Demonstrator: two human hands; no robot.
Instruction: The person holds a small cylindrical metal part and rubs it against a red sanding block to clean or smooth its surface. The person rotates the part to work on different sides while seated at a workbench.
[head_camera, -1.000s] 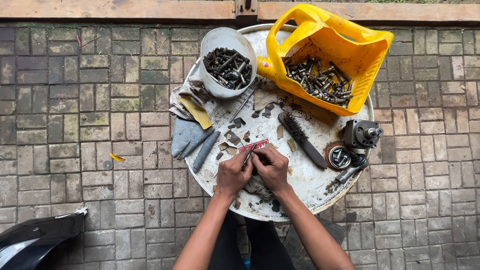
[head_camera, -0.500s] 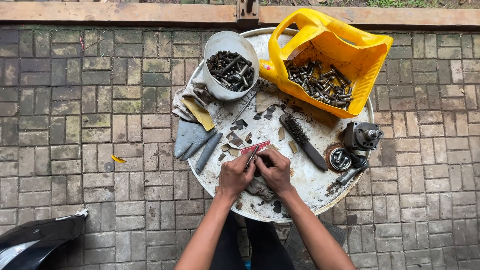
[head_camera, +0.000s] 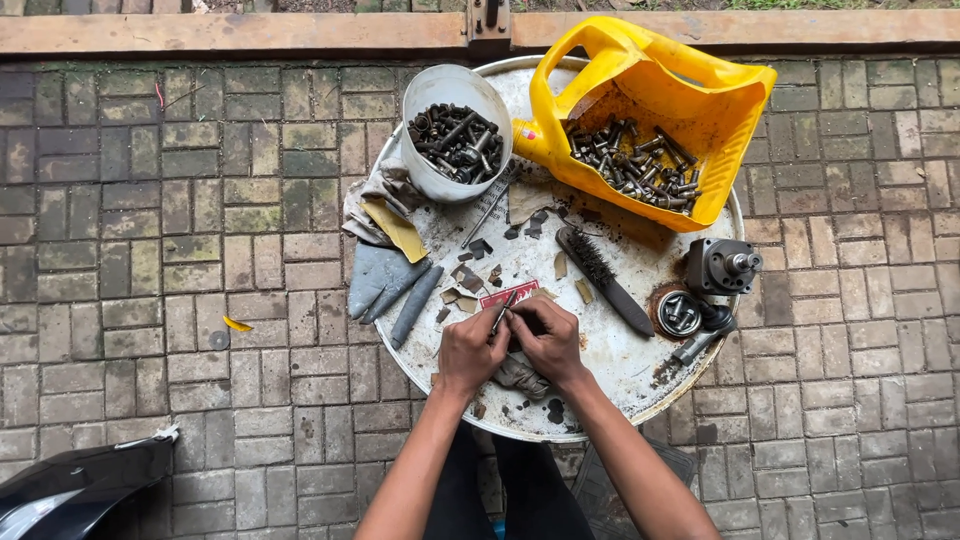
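On the round tray (head_camera: 640, 385), the cup of bolts (head_camera: 455, 135) stands behind left, the cut jug (head_camera: 650, 120) behind right, the brush (head_camera: 605, 280) between, 2 hands (head_camera: 510, 345) in front

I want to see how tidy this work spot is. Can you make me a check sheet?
Surface: round white metal tray, dirty, on brick paving.
Job's things: thin metal tool and a rag at the hands.
Clutter: white tub of bolts, yellow cut jug of bolts, wire brush, grey gloves.
Grippers: left hand and right hand pinch the tool together.
Cables: nothing seen.
Surroundings: wooden beam.
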